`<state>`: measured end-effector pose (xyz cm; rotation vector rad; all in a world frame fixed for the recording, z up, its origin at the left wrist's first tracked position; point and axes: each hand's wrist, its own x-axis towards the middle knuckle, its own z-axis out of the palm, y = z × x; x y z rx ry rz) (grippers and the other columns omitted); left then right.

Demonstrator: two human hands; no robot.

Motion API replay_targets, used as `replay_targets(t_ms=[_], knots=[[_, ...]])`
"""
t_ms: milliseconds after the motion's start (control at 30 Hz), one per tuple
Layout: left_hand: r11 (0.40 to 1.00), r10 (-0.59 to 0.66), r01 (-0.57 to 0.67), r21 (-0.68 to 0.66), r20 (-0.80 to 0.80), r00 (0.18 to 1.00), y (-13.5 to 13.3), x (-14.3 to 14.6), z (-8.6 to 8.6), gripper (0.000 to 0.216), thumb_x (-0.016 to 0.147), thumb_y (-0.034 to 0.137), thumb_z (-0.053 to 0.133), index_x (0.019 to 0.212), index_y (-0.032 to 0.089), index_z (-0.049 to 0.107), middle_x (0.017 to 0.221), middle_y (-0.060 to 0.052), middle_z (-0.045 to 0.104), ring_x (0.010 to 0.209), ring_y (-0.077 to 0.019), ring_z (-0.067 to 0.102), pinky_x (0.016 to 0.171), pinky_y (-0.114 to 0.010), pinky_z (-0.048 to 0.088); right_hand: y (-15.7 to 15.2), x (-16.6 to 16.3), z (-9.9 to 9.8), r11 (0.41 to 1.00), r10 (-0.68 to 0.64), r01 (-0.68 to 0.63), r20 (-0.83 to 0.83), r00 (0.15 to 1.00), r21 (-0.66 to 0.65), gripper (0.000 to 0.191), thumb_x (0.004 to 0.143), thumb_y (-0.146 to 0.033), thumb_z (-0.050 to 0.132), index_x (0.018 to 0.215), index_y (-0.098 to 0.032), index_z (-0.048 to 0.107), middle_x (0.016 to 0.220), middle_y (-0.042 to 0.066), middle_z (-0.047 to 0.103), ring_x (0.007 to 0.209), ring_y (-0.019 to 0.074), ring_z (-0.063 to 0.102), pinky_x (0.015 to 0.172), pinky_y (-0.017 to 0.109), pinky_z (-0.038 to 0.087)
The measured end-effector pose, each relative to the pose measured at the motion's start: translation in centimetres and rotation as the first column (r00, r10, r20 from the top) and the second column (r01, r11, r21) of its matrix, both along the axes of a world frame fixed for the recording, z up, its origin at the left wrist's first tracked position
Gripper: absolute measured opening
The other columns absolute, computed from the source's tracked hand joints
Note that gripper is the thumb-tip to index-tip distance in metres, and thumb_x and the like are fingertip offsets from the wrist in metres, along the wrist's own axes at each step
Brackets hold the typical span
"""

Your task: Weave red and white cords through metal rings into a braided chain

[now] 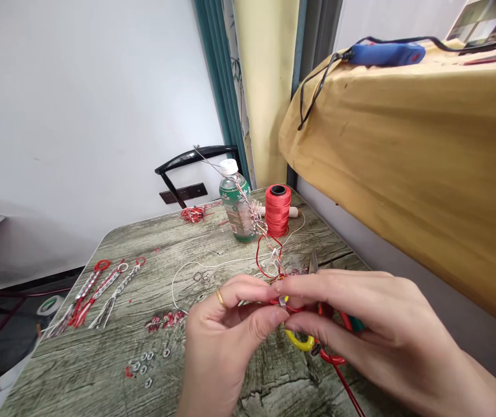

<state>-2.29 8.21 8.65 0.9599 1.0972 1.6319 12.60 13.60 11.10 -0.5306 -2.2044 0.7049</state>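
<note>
My left hand [226, 336], a ring on one finger, is closed in a pinch over the table. My right hand [378, 324] meets it fingertip to fingertip, also closed. Between the fingertips shows a small silvery metal piece [282, 302], probably a nut, with red cord [293, 308] beside it; the fingers hide most of both. From the hands a braided red and white strand [252, 205] runs up to the bottle [235, 211]. Scissors lie partly hidden behind my right hand, their blade [313, 263] and a yellow-lined handle [300, 343] showing.
A spool of red cord [278, 213] stands by the bottle. Several loose hex nuts [144, 369] and red scraps [165, 320] lie to the left. Finished braided tassels [115, 284] rest further left. A blue corded tool [386, 54] lies on the yellow cloth [404, 150].
</note>
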Motion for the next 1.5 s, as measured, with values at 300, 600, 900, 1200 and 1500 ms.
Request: replay_targets(t_ms=[300,600,900,1200,1500], knots=[[0.998,0.030,-0.033,-0.045,-0.052,0.998,-0.1,0.0,0.5,0.010,0.067,0.012,0.067,0.068,0.021,0.071,0.074,0.000,0.065,0.072,-0.0110,0.058,0.065,-0.019,0.048,-0.1,-0.1,-0.5,0.975,-0.096,0.090,0.020,0.995,0.202,0.019,0.074,-0.010,0.061,0.092,-0.017,0.059,0.070,-0.002,0.061,0.059,0.0071,0.055,0.054,0.018,0.043],[0.987,0.159,-0.157,0.023,-0.144,0.977,-0.3,0.3,0.9,0.018,0.068,0.007,0.063,0.070,0.024,0.071,0.073,0.002,0.067,0.070,-0.0095,0.060,0.063,-0.015,0.050,0.0,-0.2,-0.6,0.976,-0.125,0.116,0.039,0.991,0.183,0.021,0.074,-0.009,0.060,0.093,-0.017,0.059,0.084,-0.001,0.068,0.069,0.0078,0.063,0.066,0.014,0.048],[0.990,0.099,-0.105,-0.094,-0.073,0.992,-0.1,-0.1,0.9,0.010,0.066,0.012,0.067,0.067,0.021,0.070,0.067,0.002,0.067,0.065,-0.0083,0.060,0.061,-0.014,0.050,0.0,-0.2,-0.7,0.989,-0.041,0.031,0.063,0.997,0.141,0.017,0.076,-0.010,0.059,0.092,-0.015,0.061,0.075,-0.003,0.066,0.061,0.0052,0.059,0.061,0.014,0.046],[0.991,0.133,-0.123,0.056,-0.268,0.954,-0.5,0.1,1.2,0.018,0.066,0.004,0.062,0.065,0.022,0.067,0.068,0.001,0.063,0.069,-0.0114,0.058,0.062,-0.018,0.049,0.2,-0.5,0.3,0.905,-0.087,0.030,-0.116,0.989,-0.424,0.012,0.075,-0.014,0.061,0.086,-0.017,0.063,0.057,-0.003,0.064,0.041,0.0054,0.056,0.043,0.013,0.047],[0.987,0.158,-0.138,0.083,-0.332,0.930,-0.4,-0.2,0.9,0.017,0.066,0.007,0.065,0.070,0.023,0.069,0.073,0.001,0.066,0.072,-0.0119,0.060,0.063,-0.018,0.050,1.1,-0.7,-0.5,0.364,0.011,-0.424,-0.451,0.892,-0.829,0.012,0.075,-0.015,0.061,0.086,-0.016,0.060,0.068,-0.002,0.063,0.055,0.0053,0.061,0.047,0.010,0.050]])
